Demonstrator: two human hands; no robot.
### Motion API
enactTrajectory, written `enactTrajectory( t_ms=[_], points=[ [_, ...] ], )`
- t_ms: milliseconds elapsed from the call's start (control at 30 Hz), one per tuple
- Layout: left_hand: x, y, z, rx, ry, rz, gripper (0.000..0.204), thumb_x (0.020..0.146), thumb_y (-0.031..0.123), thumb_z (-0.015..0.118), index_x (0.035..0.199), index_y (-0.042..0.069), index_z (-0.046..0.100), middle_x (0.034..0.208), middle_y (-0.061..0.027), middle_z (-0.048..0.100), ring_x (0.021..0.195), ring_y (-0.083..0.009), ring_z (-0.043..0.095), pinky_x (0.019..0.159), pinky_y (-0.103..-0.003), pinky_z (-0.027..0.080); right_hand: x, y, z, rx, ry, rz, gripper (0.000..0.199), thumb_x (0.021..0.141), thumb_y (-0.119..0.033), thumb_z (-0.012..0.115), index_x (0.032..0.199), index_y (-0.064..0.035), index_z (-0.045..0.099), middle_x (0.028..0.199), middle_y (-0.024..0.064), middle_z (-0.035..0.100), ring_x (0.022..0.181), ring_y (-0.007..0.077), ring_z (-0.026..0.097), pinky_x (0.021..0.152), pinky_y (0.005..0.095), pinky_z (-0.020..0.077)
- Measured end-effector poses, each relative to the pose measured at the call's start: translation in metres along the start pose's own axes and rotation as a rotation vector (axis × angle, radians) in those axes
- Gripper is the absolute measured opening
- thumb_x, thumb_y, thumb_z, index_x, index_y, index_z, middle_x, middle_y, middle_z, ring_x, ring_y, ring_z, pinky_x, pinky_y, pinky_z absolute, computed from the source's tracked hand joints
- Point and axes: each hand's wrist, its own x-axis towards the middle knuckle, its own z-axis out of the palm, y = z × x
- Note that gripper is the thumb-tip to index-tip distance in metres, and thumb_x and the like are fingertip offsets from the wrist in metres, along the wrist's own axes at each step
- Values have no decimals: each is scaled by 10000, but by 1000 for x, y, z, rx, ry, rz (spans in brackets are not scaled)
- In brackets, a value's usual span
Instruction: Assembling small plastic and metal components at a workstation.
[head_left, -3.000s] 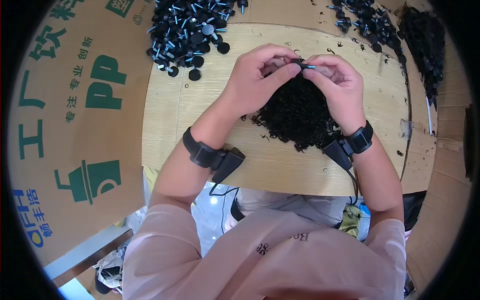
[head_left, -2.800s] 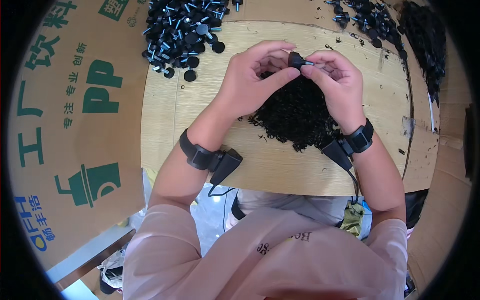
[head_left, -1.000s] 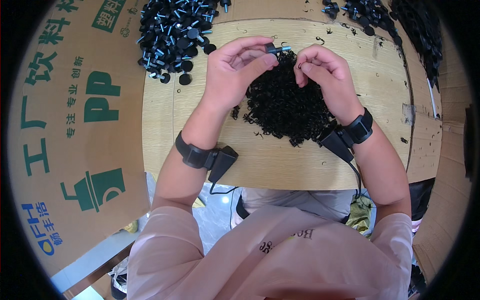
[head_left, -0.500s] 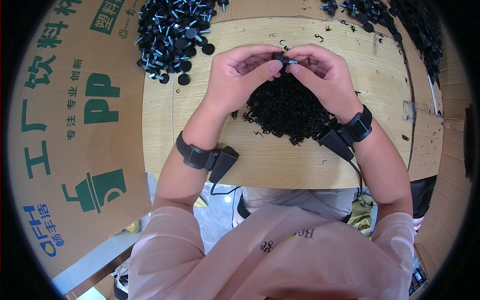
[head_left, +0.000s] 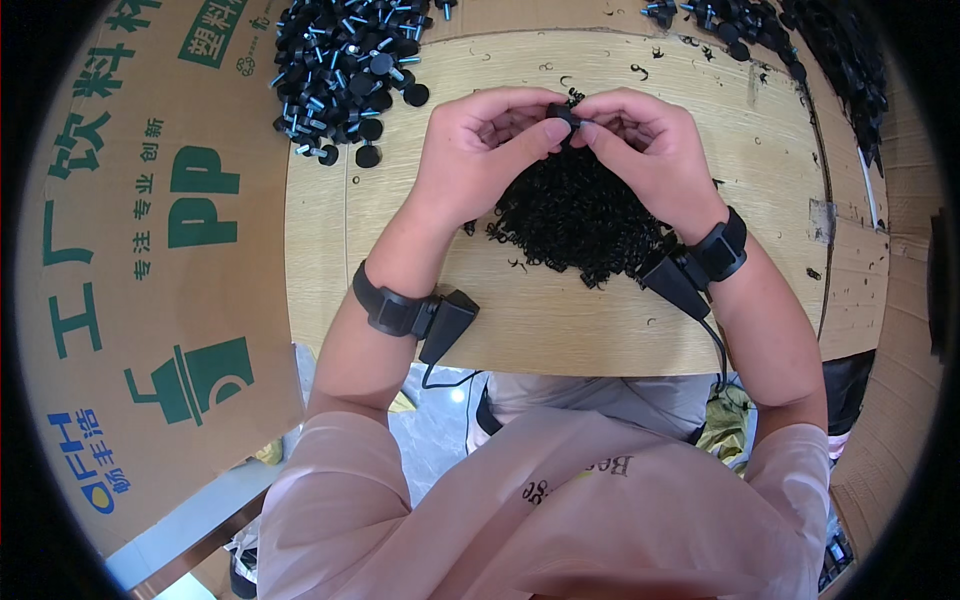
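Gripping the black bolt (head_left: 564, 114) by its head in the left hand (head_left: 482, 147), upper middle of the frame, by the top of the clip pile (head_left: 580, 225); pinching around its stem with the right hand (head_left: 648, 152), anything smaller there too hidden to tell. Best to keep the head steady and press along the stem. Finding room on the bench (head_left: 770, 240) at right; minding the bolt heap (head_left: 345, 75), upper left.

The left hand (head_left: 488, 148) and right hand (head_left: 645, 150) are covering much of a black-headed bolt (head_left: 563, 114), and the right hand is concealing its shank. Both are partly hiding a heap of black C-shaped clips (head_left: 580, 220). The upper edge is cutting off the pile of bolts (head_left: 345, 75).
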Motion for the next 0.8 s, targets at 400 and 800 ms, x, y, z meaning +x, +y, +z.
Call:
enactTrajectory(
  t_ms=[400,800],
  points=[
    [3,-4,1,323,-97,250,278,739,-25,740,1011,31,723,927,-93,691,770,-149,671,700,-257,547,0,-6,-3,-188,28,46,50,840,-43,654,850,5,656,733,-22,619,681,30,535,628,194,453],
    [3,-9,-1,387,-21,426,244,700,-98,667,891,50,693,1020,-77,691,911,-217,672,765,-297,552,2,-7,-2,42,-64,140,78,908,-55,584,945,-2,628,829,-20,612,748,44,559,681,205,469]
  ],
)
